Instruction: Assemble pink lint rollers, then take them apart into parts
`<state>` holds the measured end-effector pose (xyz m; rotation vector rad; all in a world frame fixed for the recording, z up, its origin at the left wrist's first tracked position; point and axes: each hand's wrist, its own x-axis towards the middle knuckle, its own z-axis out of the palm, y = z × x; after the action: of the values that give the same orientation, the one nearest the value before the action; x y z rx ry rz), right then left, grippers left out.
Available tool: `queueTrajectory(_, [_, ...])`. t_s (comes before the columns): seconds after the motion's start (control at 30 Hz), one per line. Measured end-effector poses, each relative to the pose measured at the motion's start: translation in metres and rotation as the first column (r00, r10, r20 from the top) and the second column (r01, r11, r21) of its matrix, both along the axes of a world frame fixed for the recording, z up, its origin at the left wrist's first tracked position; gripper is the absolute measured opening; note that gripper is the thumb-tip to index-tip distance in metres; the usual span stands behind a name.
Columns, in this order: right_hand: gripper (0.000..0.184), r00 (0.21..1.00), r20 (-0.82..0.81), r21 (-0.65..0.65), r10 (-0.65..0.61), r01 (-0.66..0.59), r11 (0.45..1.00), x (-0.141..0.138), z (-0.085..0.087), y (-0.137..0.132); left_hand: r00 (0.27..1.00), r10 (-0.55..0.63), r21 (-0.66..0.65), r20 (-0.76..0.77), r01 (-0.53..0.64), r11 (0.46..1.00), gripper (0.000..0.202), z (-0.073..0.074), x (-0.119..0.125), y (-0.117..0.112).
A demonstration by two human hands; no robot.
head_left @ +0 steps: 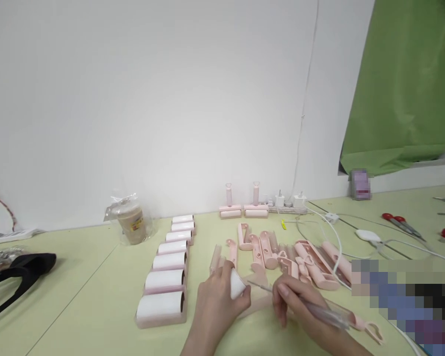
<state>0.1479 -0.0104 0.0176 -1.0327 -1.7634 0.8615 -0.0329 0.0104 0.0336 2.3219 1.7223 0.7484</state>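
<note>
My left hand (222,301) is closed round a white lint-roller roll (238,285), whose end points towards the right. Between the fingers of my right hand (296,299) is a thin metal rod with a clear handle (330,316); its tip reaches close to the roll. Whether tip and roll touch, I cannot tell. Pink lint-roller parts (257,252) lie just beyond both hands, some of them blurred. To the left of my left hand runs a row of several white rolls in pink-tinted clear covers (165,282). A pink looped handle (369,330) lies beside my right forearm.
Two assembled pink lint rollers (230,211) stand against the wall, near a power strip (287,209) with chargers. White cables (339,242) cross the right side, near red-handled pliers (402,225). A bagged cup (131,222) and a black strap (25,272) are at left.
</note>
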Motion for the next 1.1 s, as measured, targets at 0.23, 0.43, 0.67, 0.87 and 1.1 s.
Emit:
queueTrajectory(0.23, [0.038, 0.998, 0.016, -0.018, 0.060, -0.059, 0.998, -0.011, -0.010, -0.010, 0.999, -0.024, -0.025, -0.045, 0.023, 0.999, 0.026, -0.003, 0.000, -0.004])
queueTrajectory(0.43, [0.037, 0.976, 0.216, 0.170, -0.005, -0.033, 0.985, -0.011, -0.012, -0.012, 0.997, -0.019, -0.072, -0.078, 0.013, 0.997, 0.026, -0.005, -0.001, -0.006])
queueTrajectory(0.67, [0.036, 0.987, -0.037, -0.055, -0.157, 0.155, 0.986, 0.005, -0.011, 0.003, 0.999, -0.007, -0.117, -0.045, 0.002, 0.993, 0.028, 0.002, -0.006, -0.004])
queueTrajectory(0.87, [0.034, 0.959, -0.181, -0.012, -0.218, 0.220, 0.975, 0.000, 0.036, 0.017, 0.960, -0.218, -0.009, 0.173, 0.223, 0.975, 0.023, 0.021, 0.020, 0.012])
queueTrajectory(1.1, [0.030, 0.955, -0.027, 0.098, -0.296, 0.297, 0.950, -0.003, 0.034, 0.045, 0.689, -0.303, -0.040, 0.658, 0.433, 0.900, 0.026, 0.019, 0.047, 0.026])
